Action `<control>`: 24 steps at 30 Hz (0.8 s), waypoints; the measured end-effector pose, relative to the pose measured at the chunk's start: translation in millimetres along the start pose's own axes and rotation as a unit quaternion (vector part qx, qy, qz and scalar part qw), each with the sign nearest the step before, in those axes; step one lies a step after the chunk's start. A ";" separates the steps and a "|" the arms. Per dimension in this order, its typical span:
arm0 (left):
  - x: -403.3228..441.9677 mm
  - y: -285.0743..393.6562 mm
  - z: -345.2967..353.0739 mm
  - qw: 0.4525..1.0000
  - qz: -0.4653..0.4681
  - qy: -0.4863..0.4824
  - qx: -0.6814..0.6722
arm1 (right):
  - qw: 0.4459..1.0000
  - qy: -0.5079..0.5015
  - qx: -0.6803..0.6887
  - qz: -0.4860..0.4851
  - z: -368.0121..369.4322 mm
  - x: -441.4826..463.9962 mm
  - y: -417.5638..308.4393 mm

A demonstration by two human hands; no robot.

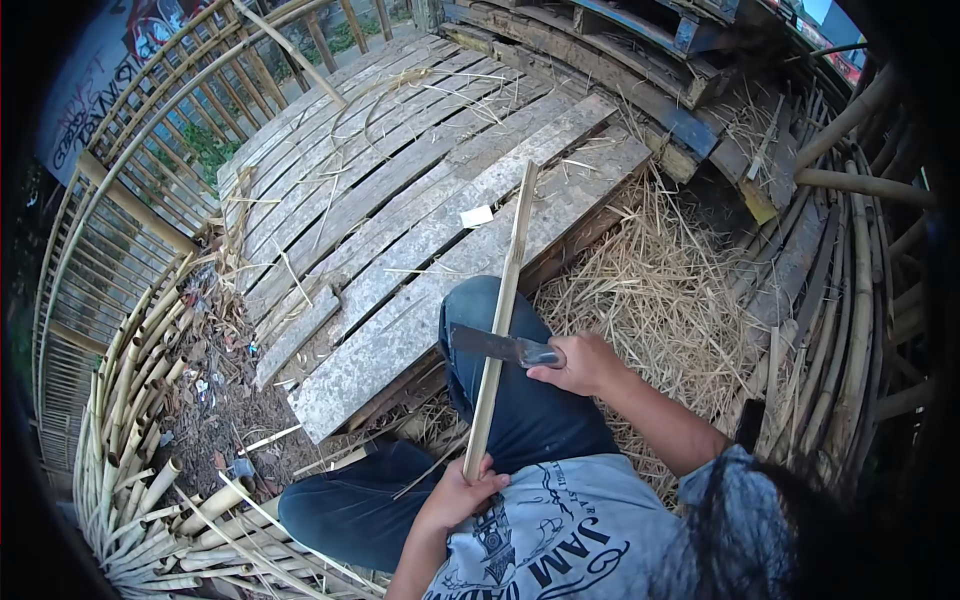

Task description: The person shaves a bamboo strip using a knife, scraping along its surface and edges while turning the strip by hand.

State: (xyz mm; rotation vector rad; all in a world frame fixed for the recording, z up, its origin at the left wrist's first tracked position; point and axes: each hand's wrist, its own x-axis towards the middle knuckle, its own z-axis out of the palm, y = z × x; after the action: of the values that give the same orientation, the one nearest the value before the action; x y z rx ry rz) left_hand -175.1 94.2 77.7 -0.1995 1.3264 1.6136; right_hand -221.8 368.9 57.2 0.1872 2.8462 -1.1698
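Observation:
A long split bamboo strip (517,235) runs from near my waist up across my raised knee, its far end over the pallet. My left hand (464,496) is closed round its lower end, close to my shirt. In my right hand (584,364) is the handle of a machete (484,343), the fingers wrapped round it. The broad dark blade points left and lies across the strip about midway, just above the knee. Whether its edge bites into the bamboo, I cannot tell.
A weathered wooden pallet platform (400,220) spreads ahead, with loose fibres and a small white piece (477,216) on it. Shavings (660,290) are heaped at right. Bamboo poles (130,400) lie at left beside a bamboo fence (150,150). Stacked pallets (640,60) stand behind.

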 end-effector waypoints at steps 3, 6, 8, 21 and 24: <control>36.8 18.4 0.1 0.997 -0.023 -0.052 -0.045 | 0.982 -0.127 -0.142 -0.024 -11.3 -16.1 -16.8; 51.9 44.1 14.7 0.999 0.005 -0.053 0.002 | 0.993 -0.082 -0.085 -0.027 -8.4 -11.8 -6.2; 53.3 43.9 13.5 0.998 0.034 -0.022 0.049 | 0.993 -0.098 -0.058 -0.004 -4.8 -6.3 2.0; -32.5 -7.4 -6.3 0.935 0.123 0.107 0.315 | 0.995 -0.050 0.036 0.073 9.8 -2.9 5.9; -57.6 -24.5 -14.6 0.939 0.119 0.113 0.304 | 0.996 -0.058 0.026 0.063 11.1 -1.4 7.4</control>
State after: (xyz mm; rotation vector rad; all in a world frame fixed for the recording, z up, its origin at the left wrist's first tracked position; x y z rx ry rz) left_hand -134.9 46.9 93.9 0.1651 2.0255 1.3178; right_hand -219.4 366.2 44.3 0.2876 2.6635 -1.1890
